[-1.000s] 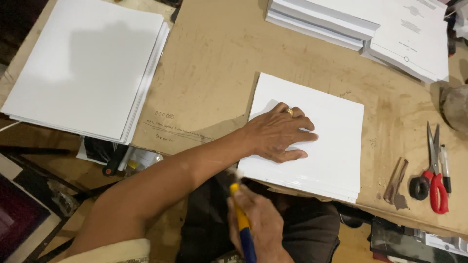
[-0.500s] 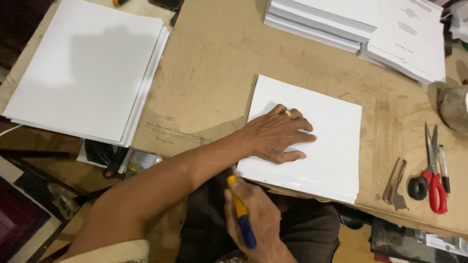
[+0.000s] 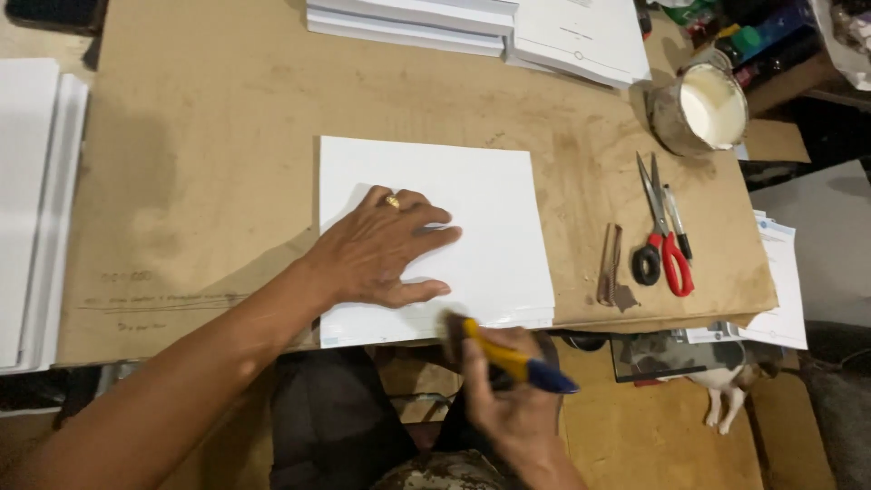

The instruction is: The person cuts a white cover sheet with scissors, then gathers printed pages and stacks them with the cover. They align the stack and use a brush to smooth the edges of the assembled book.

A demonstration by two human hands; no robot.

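Observation:
My left hand (image 3: pixel 381 249), with a ring on one finger, lies flat with spread fingers on a white stack of sheets (image 3: pixel 490 218) at the front edge of a brown cardboard-covered table (image 3: pixel 209 163). My right hand (image 3: pixel 508 399) is below the table edge, closed around a brush with a yellow and blue handle (image 3: pixel 517 365). The brush's dark head touches the stack's near edge.
Red-handled scissors (image 3: pixel 662 240) and a pen lie to the right, beside a small brown strip (image 3: pixel 612 268). A tin of white paste (image 3: pixel 703 109) stands at the back right. White paper stacks sit at the back (image 3: pixel 472 18) and far left (image 3: pixel 32 200). A small animal (image 3: pixel 726 386) is on the floor.
The view has shifted, so the stack now sits more central. My right hand has brought the brush up to the stack's near edge. My left hand stays pressed on the sheets.

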